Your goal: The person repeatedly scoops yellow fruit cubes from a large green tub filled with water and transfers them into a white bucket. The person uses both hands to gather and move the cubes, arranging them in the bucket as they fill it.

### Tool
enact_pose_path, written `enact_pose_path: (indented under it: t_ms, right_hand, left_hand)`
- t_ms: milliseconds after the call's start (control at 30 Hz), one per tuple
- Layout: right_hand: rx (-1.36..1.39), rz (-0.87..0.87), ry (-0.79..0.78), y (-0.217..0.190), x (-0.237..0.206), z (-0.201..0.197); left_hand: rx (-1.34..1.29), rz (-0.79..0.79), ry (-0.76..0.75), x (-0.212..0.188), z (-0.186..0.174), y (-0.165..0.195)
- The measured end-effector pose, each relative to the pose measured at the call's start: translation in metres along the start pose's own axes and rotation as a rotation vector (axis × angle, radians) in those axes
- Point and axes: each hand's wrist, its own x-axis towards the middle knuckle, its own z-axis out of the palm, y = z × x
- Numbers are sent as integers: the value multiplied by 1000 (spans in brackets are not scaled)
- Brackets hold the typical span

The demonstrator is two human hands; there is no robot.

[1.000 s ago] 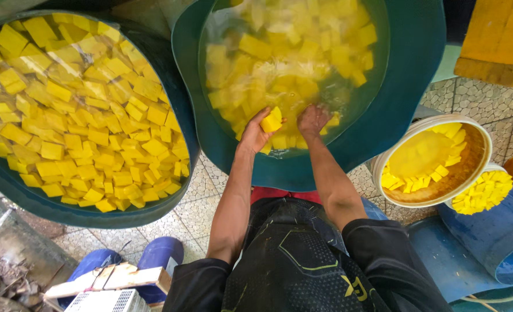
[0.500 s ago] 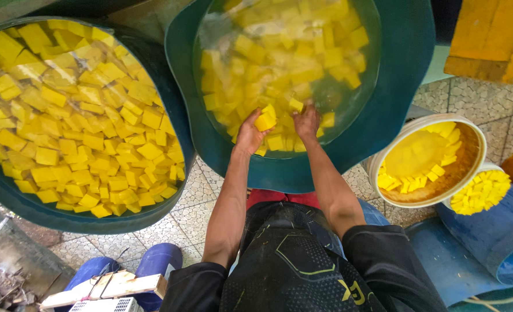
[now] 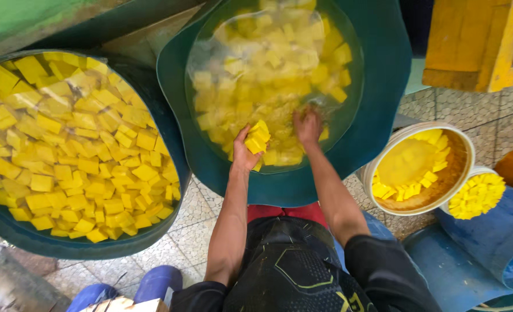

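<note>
Two dark green tubs stand side by side on the tiled floor (image 3: 193, 228). The left tub (image 3: 169, 190) is heaped with drained yellow blocks; the water-filled tub (image 3: 378, 133) keeps its blocks soaking. At its near rim, the left hand (image 3: 243, 151) grips a stack of yellow blocks (image 3: 258, 137) just above the water, while the right hand (image 3: 308, 126) dips in, fingers curled over submerged pieces, grip unclear.

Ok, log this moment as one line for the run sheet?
left hand: holds yellow blocks above water | right hand: reaching into water | middle green tub: blocks soaking | left tub: heaped with blocks
</note>
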Motion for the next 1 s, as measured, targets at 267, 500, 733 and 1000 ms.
enact_pose_path:
  t_ms: [267,500,733,1000]
  right_hand:
    - [-374,-62,-89,-5,16,39]
    - [33,169,-171,-29,6,31]
    - [591,5,-83,-16,-41,-22]
    - [321,-276,-94,8,-123,-94]
  left_hand:
    - [-21,44,-51,-16,-4,9]
    - [-191,101,-50,-27,6,9]
    - [-230,278,-92,-17,5,-10]
    - [-128,182,78,-36,33,-76]
